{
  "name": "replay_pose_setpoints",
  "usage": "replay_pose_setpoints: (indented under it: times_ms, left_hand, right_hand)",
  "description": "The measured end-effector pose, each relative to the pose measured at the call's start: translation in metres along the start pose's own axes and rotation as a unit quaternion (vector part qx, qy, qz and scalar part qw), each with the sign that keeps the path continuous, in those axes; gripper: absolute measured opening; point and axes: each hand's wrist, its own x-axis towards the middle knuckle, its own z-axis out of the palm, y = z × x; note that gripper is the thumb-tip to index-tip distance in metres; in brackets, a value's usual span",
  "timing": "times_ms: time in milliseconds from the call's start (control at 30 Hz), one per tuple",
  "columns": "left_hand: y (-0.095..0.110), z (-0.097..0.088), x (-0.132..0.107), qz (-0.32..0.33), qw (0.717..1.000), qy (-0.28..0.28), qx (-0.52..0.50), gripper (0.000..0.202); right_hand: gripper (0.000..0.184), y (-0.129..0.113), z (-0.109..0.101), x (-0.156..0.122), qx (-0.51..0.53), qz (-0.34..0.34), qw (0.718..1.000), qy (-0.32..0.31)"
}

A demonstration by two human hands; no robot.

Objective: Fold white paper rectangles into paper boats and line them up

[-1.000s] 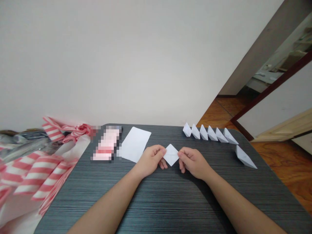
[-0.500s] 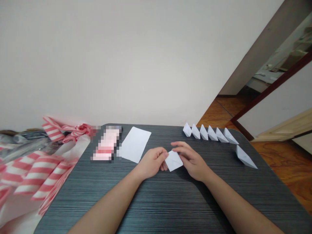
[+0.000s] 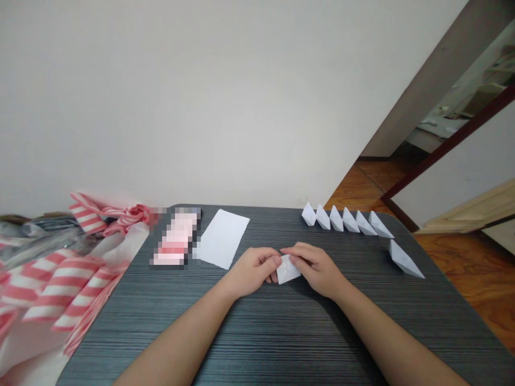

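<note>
Head view: small folded white paper [image 3: 288, 269], light and thin, probably stiff only along its creases, pinched between closed left grip [image 3: 254, 270] and closed right grip [image 3: 314, 269], over dark wood-grain counter [image 3: 281, 332]. Best hold, by judgement: folded edges, gentle pressure. Beyond, to right: folded paper boats [image 3: 348, 220] in line. To left: blank white sheet [image 3: 223, 238].

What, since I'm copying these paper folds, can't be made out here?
Head view: folded white paper, creases hidden by the left hand and right hand.
Head view: pink item, pixelated, so unidentifiable.
Head view: red-striped white material, cut off by the left edge.
Head view: items beyond the doorway, too small, cut off by the right edge.
</note>
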Motion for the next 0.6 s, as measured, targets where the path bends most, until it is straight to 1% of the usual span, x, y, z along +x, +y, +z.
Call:
replay_pose_setpoints:
  times_ms: [100, 167, 267, 333, 400, 533, 600]
  left_hand:
    - [0.001, 0.001, 0.000, -0.018, 1.000, 0.009, 0.012, 0.027]
    - [0.000, 0.001, 0.001, -0.033, 0.999, 0.021, -0.007, 0.028]
    - [-0.003, 0.001, 0.003, -0.041, 0.997, 0.035, -0.054, 0.027]
    - [-0.004, 0.002, 0.004, -0.040, 0.996, 0.038, -0.069, 0.026]
    - [-0.004, 0.002, 0.003, -0.041, 0.996, 0.035, -0.064, 0.026]
    - [-0.001, 0.003, 0.002, -0.034, 0.999, 0.022, -0.021, 0.024]
    - [0.000, 0.003, 0.001, -0.031, 0.999, 0.022, -0.004, 0.024]
  right_hand:
    - [0.026, 0.002, 0.004, -0.001, 0.002, 0.042, 0.999, 0.001]
    - [0.028, 0.004, 0.006, -0.002, 0.022, 0.080, 0.997, 0.005]
    - [0.022, 0.006, 0.008, -0.004, 0.057, 0.115, 0.992, -0.017]
    - [0.019, 0.004, 0.007, -0.003, 0.058, 0.118, 0.991, -0.030]
    - [0.020, 0.000, 0.005, -0.002, 0.045, 0.106, 0.993, -0.034]
    - [0.023, -0.005, 0.002, 0.000, 0.028, 0.068, 0.996, -0.058]
    - [0.025, -0.004, 0.002, -0.001, 0.026, 0.060, 0.996, -0.062]
